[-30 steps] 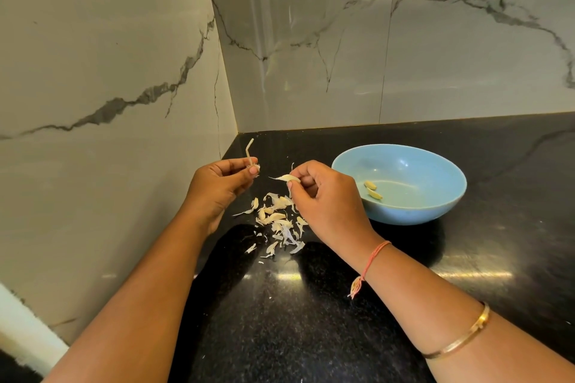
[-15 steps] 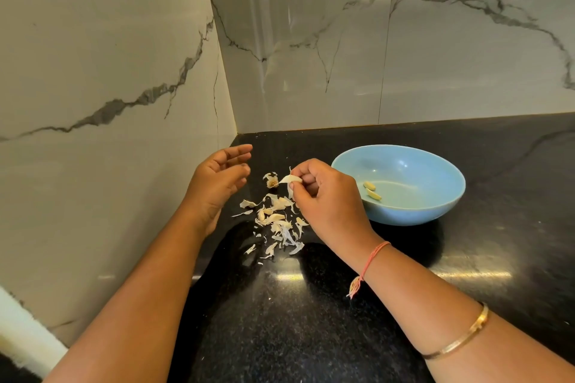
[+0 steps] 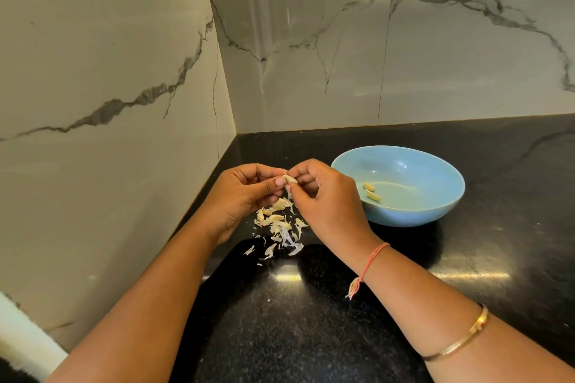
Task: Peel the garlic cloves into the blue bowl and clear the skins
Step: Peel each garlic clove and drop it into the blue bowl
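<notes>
- The left hand (image 3: 239, 196) and right hand (image 3: 326, 199) meet, both pinching one garlic clove (image 3: 288, 179).
- Skins (image 3: 281, 227) lie on the worktop (image 3: 311, 320) beneath them.
- The blue bowl (image 3: 435, 205) sits right of the right hand.

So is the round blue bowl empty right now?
No, two peeled garlic cloves lie inside the round blue bowl.

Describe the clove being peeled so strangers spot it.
Find the blue bowl on the counter. Left of it, left hand and right hand meet above the skins. The clove is pinched between them, unlike the two cloves inside the bowl.
</notes>
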A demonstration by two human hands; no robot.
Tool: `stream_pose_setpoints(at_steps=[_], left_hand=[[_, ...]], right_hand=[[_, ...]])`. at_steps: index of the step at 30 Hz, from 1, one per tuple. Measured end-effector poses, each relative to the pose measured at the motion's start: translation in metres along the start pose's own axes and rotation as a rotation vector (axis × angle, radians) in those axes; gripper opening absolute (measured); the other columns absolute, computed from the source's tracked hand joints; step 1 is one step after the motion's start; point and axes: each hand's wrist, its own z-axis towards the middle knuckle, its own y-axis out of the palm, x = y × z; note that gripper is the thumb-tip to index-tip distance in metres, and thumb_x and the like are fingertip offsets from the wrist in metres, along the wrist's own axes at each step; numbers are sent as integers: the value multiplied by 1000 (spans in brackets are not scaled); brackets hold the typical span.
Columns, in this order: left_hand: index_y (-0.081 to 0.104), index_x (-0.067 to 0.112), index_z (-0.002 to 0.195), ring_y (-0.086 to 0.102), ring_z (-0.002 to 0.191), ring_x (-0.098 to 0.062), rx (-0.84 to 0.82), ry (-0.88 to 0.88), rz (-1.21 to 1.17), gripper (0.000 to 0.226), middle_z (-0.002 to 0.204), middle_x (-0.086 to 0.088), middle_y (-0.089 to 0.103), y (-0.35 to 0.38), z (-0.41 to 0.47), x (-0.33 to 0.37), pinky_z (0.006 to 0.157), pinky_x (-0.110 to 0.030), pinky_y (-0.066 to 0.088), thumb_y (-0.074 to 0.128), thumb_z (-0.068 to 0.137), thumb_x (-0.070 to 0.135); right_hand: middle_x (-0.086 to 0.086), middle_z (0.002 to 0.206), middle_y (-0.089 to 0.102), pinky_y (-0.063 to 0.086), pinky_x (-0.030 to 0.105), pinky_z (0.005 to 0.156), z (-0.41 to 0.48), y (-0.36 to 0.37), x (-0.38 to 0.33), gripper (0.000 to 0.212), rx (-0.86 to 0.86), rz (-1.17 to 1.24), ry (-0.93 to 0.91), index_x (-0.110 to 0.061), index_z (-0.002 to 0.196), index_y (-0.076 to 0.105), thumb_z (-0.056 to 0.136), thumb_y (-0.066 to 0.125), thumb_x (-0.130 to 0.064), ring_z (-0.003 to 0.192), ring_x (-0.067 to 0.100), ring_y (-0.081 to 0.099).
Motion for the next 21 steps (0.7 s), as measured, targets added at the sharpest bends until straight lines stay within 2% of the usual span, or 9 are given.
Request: stream_pose_setpoints(at_steps=[2,6,11,14,21], left_hand=[[72,11,88,66,68,-7,9,-1,-13,23,78,-4,72,0,0,0,64,-16,55,68,66,16],[71,10,88,64,64,-6,20,-14,-14,24,73,-3,71,0,0,0,63,-16,55,69,66,19],[70,8,82,62,58,-5,21,18,37,19,64,0,68,1,-2,1,58,-15,53,68,66,18],[71,9,79,62,58,-7,-9,29,21,15,63,-1,68,0,-3,2,58,-16,53,67,67,17],[76,14,67,61,55,-7,-115,40,-66,11,61,-3,66,-4,-5,4,56,-15,53,64,68,13]], right_hand=[[-4,82,66,53,13,65,1,-1,-1,10,3,38,15,-13,95,67,87,64,-17,75,7,64],[-2,79,66,58,30,69,2,-1,0,6,4,149,80,-13,91,66,87,62,-11,74,12,66],[4,71,66,59,37,71,4,-5,-3,9,-16,353,221,-13,86,66,87,61,-6,64,12,65],[9,70,66,58,36,71,4,-9,-5,9,-51,484,304,-9,86,67,88,60,-3,62,14,64],[10,64,62,53,22,58,6,-18,-12,12,-152,848,510,0,83,66,87,56,5,56,12,60]])
